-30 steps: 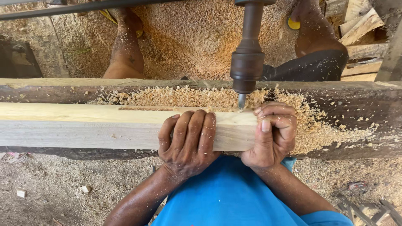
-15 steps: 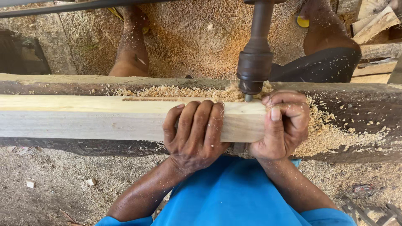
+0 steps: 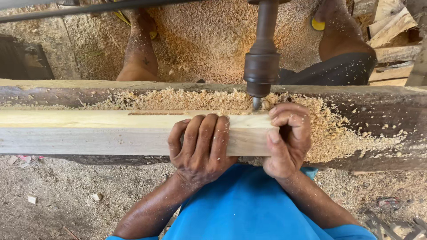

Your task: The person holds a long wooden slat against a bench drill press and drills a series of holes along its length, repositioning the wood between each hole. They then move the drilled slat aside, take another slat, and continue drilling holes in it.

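Head view, looking down over your blue shirt (image 3: 249,209) onto a dark, worn timber counter (image 3: 378,115). A thick drift of pale sawdust (image 3: 187,100) lies along the counter behind the work and spreads to the right, where it banks up beside your right hand. Beyond the counter, two bare, dust-flecked legs of another person (image 3: 138,53) stand on the shavings-covered floor, and a stack of offcut boards (image 3: 391,26) fills the upper right corner. A dark bar (image 3: 89,9) crosses the top of the view. A vertical drill chuck (image 3: 262,66), dark and cylindrical, hangs directly above the far edge of the work, with its bit (image 3: 256,103) meeting the wood just in front of your right fingers; the chuck hides part of the sawdust behind it.

The pale wooden beam (image 3: 89,131) lies lengthwise on the counter, running from the left edge of the view to its square end under your hands. Its top face is yellowish, its near face greyer and lightly scuffed, and a long narrow slot (image 3: 155,114) is cut into the top face left of the bit. Your left hand (image 3: 200,146) wraps over the beam from the near side, fingers closed across the top. Your right hand (image 3: 287,138) grips the beam's end, fingers curled tight around it
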`<move>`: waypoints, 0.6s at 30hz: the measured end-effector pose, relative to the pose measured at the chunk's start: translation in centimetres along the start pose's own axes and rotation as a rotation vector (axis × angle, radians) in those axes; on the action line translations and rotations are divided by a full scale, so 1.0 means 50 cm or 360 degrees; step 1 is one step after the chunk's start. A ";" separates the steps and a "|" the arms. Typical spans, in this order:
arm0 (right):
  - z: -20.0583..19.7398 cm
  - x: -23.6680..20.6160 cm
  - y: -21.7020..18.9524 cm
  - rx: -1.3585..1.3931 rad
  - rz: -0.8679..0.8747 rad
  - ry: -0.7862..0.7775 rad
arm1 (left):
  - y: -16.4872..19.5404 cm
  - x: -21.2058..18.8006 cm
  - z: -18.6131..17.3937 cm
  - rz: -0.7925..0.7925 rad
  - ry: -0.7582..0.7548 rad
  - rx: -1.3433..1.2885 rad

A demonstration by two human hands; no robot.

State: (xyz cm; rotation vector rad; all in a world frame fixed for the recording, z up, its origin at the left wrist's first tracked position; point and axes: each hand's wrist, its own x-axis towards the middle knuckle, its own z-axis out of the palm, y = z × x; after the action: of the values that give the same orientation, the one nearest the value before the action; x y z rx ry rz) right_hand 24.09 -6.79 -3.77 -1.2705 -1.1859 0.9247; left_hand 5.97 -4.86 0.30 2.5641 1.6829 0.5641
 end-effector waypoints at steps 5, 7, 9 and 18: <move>-0.007 -0.020 -0.012 0.0044 0.0071 -0.0073 | 0.009 -0.020 -0.009 0.0008 -0.0062 -0.0030; -0.009 -0.024 -0.011 0.0028 0.0031 -0.0068 | 0.013 -0.027 -0.010 0.0019 -0.0045 -0.0035; -0.009 -0.026 -0.010 0.0023 0.0026 -0.0056 | 0.014 -0.031 -0.009 0.0023 -0.0041 -0.0047; 0.001 -0.002 -0.006 0.0067 0.0022 0.0061 | 0.006 -0.013 -0.003 0.0030 -0.0028 -0.0013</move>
State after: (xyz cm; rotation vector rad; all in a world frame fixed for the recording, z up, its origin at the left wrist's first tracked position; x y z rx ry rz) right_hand 23.99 -6.92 -3.47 -1.2589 -1.1238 0.9267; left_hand 5.99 -5.58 0.32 2.5744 1.6495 0.5465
